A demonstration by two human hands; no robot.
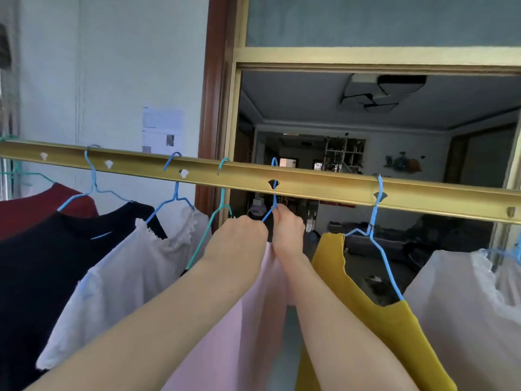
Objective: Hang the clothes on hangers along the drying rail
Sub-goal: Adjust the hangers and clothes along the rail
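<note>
Hanging at the frame's centre, a pale pink garment (253, 320) droops smooth from a blue wire hanger (274, 201) hooked over the gold drying rail (324, 187). The left hand (239, 235) curls its fingers round the hanger's sloping arm, and the right hand (287, 230) pinches its neck just under the rail.

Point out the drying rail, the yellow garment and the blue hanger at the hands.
drying rail (324, 184): head view, front face between two hangers.
yellow garment (380, 328): head view, shoulder fabric below the neckline.
blue hanger (275, 162): head view, hook over the rail.
</note>
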